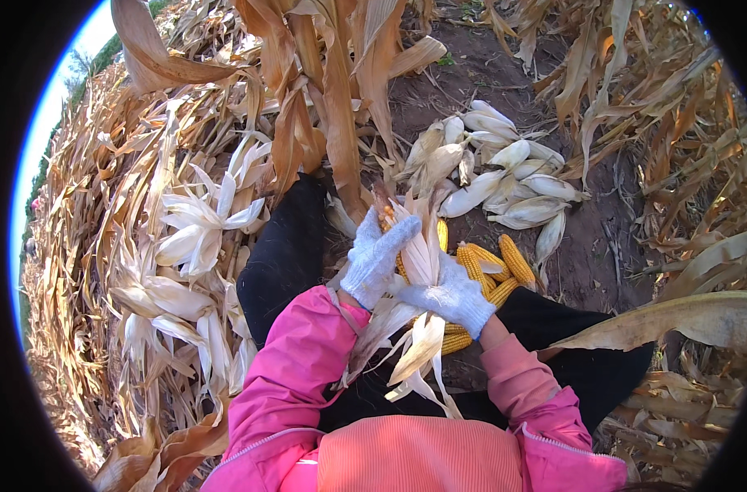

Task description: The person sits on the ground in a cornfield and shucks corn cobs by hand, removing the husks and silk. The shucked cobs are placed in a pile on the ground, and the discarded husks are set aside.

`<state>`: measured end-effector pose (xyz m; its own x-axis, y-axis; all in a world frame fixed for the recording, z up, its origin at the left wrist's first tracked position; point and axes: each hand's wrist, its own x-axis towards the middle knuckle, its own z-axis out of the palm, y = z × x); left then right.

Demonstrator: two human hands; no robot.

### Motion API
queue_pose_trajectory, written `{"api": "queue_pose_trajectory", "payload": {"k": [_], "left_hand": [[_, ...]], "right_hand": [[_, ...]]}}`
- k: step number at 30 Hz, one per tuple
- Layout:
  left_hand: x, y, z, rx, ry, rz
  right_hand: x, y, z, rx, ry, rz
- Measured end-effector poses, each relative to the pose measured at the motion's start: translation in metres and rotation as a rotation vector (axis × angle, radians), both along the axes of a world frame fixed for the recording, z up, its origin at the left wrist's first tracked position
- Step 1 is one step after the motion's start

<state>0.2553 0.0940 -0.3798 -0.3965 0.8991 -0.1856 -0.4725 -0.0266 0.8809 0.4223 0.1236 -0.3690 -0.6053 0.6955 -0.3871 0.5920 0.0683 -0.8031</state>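
Observation:
Both hands wear pale knitted gloves and meet before my lap. My left hand [378, 255] grips a corn ear [386, 215] whose orange kernels show near its tip. Around the husk [420, 255] of that ear my right hand [450, 295] is closed, and loose husk leaves [419, 353] hang below toward me. Husked yellow corn cobs [493, 270] lie on the soil between my knees, some beside and under my right hand. Beyond them is a pile of ears still in pale husks [508, 166].
Peeled husks [198, 227] lie on dry leaves to the left. Upright dry corn stalks [324, 80] stand just ahead. More dry corn plants [687, 123] line the right, with a long leaf [668, 323] reaching over my right knee. Bare brown soil [472, 67] shows beyond the pile.

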Motion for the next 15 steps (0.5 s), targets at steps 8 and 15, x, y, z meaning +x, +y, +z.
{"api": "queue_pose_trajectory", "payload": {"k": [8,15], "left_hand": [[-0.044,0.001,0.002,0.063,-0.186,0.324],[-0.018,0.003,0.011,0.055,-0.118,0.264]], "right_hand": [[0.014,0.016,-0.006,-0.367,0.549,0.053],[-0.001,-0.003,-0.016,0.01,0.01,0.09]]}}
